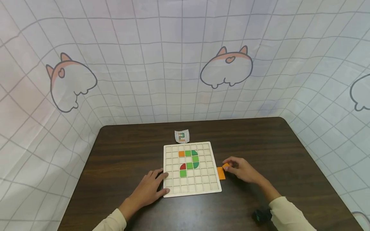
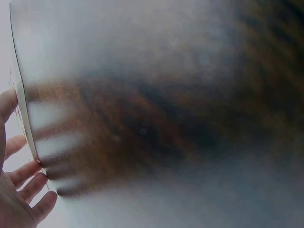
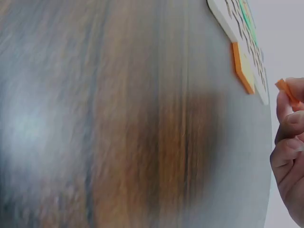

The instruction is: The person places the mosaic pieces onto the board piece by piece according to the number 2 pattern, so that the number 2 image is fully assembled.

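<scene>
A white grid board (image 1: 202,187) lies on the table, bearing one orange square tile (image 1: 181,154), several green squares (image 1: 189,166), dark green quarter-circles (image 1: 196,165) and a red quarter-circle (image 1: 183,166). My left hand (image 1: 148,187) rests at the board's left edge, fingers spread and thumb on the lower corner; the left wrist view shows its fingertips along that edge. Between thumb and fingers, my right hand (image 1: 242,170) pinches a small orange tile (image 3: 284,90), held just right of the board. Beside the board's right edge lies a larger flat orange piece (image 1: 221,173).
A small printed card (image 1: 182,136) with a coloured grid pattern lies behind the board, its edges curled. Near the right sleeve there is a black object (image 1: 261,215) on the dark wooden table (image 1: 130,141). A white gridded curtain (image 1: 150,80) surrounds the table's back and sides.
</scene>
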### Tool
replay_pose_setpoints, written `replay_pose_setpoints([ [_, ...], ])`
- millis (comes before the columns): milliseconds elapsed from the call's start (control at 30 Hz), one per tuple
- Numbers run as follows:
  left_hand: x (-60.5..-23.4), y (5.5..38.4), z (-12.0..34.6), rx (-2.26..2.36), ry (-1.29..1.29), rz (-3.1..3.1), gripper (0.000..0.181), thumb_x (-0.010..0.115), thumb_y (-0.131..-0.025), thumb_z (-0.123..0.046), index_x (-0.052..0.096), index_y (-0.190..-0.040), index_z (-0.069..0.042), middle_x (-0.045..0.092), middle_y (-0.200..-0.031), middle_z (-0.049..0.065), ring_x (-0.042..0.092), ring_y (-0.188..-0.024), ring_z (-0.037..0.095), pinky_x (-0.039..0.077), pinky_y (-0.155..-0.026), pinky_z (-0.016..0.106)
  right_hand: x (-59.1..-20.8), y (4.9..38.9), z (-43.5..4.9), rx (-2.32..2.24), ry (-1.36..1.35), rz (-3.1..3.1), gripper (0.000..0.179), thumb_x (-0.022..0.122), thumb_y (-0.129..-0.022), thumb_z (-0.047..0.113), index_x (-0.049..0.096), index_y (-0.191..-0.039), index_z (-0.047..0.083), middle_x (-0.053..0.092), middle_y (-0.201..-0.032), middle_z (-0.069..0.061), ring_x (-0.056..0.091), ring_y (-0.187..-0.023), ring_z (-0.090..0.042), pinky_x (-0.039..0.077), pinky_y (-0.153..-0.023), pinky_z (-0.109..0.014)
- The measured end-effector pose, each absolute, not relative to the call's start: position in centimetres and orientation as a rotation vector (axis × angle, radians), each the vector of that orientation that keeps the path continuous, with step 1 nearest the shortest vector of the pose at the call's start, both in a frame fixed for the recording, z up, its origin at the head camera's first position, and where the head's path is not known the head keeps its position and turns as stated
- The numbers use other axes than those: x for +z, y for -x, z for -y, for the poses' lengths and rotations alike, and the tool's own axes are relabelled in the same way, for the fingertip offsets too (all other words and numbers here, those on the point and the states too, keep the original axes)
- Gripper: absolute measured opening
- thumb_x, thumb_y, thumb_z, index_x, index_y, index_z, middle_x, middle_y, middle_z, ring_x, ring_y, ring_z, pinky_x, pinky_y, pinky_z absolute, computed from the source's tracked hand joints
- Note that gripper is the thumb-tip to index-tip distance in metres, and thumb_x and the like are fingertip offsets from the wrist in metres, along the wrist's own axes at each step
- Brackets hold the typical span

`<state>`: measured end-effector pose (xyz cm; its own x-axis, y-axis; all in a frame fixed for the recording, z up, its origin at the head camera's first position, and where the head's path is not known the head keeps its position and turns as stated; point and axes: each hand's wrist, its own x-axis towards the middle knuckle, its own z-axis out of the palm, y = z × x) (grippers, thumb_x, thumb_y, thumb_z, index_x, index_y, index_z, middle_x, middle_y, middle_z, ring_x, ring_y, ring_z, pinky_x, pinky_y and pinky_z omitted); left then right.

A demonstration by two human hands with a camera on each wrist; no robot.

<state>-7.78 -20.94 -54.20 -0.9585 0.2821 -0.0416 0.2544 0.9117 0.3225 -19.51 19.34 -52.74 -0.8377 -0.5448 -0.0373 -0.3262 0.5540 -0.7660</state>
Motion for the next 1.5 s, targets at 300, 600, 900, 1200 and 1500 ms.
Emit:
replay_pose_setpoints([
  [300,-54.1,7.9,21.0,0.482,-0.427,-2.987,0.063,0.066,-0.093,-0.054,0.055,-0.143,-0.017,0.049,-0.149,0.013,0.050,-0.130,0.033,0.042,-0.105,0.055,-52.8,19.4,-17.4,-1.276,0.658,-2.355,0.029,0.070,-0.096,0.021,0.067,-0.118,0.002,0.057,-0.088,-0.006,0.046,-0.051,-0.008,0.042,-0.046,-0.023],
  [600,-54.2,7.8,21.0,0.497,-0.426,-2.972,0.063,0.065,-0.093,-0.054,0.054,-0.143,-0.018,0.048,-0.149,0.013,0.050,-0.130,0.033,0.042,-0.106,0.055,-52.3,18.5,-15.3,-1.313,0.695,-2.309,0.031,0.072,-0.092,0.010,0.065,-0.119,-0.002,0.059,-0.088,-0.008,0.048,-0.050,-0.008,0.045,-0.047,-0.024],
  [900,-54.2,7.8,21.0,0.502,-0.423,-2.973,0.063,0.066,-0.093,-0.054,0.054,-0.143,-0.018,0.048,-0.149,0.013,0.050,-0.130,0.033,0.042,-0.106,0.055,-52.9,18.3,-14.1,-1.358,0.743,-2.231,0.031,0.069,-0.092,0.008,0.065,-0.121,-0.001,0.064,-0.094,-0.010,0.051,-0.052,-0.007,0.049,-0.049,-0.025],
  [1200,-54.2,7.7,21.0,0.499,-0.412,-2.967,0.063,0.066,-0.093,-0.054,0.054,-0.144,-0.018,0.047,-0.150,0.013,0.049,-0.132,0.033,0.041,-0.106,0.055,-53.4,17.8,-12.4,-1.336,0.788,-2.245,0.029,0.072,-0.091,0.010,0.068,-0.119,0.003,0.063,-0.094,-0.009,0.047,-0.054,-0.004,0.042,-0.050,-0.019],
  [1500,-54.0,7.8,21.0,0.496,-0.417,-2.956,0.063,0.066,-0.093,-0.053,0.053,-0.144,-0.018,0.047,-0.150,0.014,0.049,-0.131,0.033,0.041,-0.106,0.055,-53.3,17.4,-10.7,-1.346,0.820,-2.216,0.029,0.072,-0.091,0.010,0.068,-0.119,0.004,0.063,-0.095,-0.009,0.047,-0.056,-0.004,0.040,-0.052,-0.019],
])
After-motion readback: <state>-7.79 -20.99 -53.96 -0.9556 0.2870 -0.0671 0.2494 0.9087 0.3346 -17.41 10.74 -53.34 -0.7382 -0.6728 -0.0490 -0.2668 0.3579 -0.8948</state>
